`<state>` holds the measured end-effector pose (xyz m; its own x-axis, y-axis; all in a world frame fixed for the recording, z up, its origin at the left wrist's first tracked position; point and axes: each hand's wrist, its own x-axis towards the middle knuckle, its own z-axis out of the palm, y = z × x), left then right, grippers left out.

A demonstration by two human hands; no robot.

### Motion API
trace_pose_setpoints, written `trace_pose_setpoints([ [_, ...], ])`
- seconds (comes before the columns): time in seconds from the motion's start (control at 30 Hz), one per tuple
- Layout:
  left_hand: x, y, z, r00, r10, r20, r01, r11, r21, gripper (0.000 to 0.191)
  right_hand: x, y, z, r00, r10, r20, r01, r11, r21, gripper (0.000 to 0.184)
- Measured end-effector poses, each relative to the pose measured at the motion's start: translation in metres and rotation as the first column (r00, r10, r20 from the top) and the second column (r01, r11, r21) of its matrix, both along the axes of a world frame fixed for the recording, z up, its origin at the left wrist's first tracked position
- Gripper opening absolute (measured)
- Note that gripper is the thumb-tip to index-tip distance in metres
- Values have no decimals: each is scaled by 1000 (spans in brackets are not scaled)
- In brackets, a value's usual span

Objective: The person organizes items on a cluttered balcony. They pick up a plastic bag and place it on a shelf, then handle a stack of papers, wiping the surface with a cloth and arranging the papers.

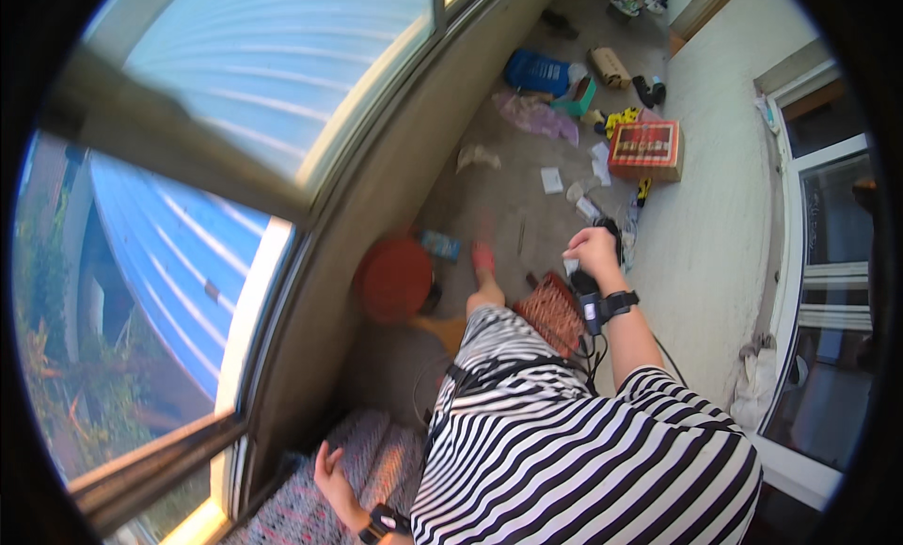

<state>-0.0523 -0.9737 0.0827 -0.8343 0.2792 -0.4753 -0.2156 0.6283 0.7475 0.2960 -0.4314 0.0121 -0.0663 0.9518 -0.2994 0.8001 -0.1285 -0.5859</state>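
Note:
My left hand [336,480] is at the lower left, above a speckled grey-pink padded cover [384,450], its fingers apart and nothing in them. Stretched forward on the right, my right hand [594,251] has its fingers curled; a small whitish item [571,266] shows at the fingertips, but whether it is held cannot be told. Black straps with small devices are round both wrists. Below the right hand stands a reddish-brown woven bag [552,312], with black cables beside it. One foot in a pink slipper [483,257] is on the floor ahead.
A red round lid or stool top [394,280] is by the window-side wall. Ahead on the floor lie a red cardboard box [645,150], a blue bag [537,72], a green box [577,98], a purple plastic bag [540,116], papers and shoes. Open window frames are left, a white-framed window right.

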Motion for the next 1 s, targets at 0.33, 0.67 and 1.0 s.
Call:
trace_pose_setpoints([
  [0.33,-33,346,57,946,-325,-1,317,922,222,44,-88,205,25,968,21,-250,-29,999,-25,27],
  [0.67,46,679,117,157,-935,-317,973,92,212,53,-34,221,39,621,-432,-654,280,902,-329,61],
  [1.0,220,821,90,-512,-363,-779,700,-702,-132,54,-54,250,57,-680,-300,-669,-305,946,-114,75],
])
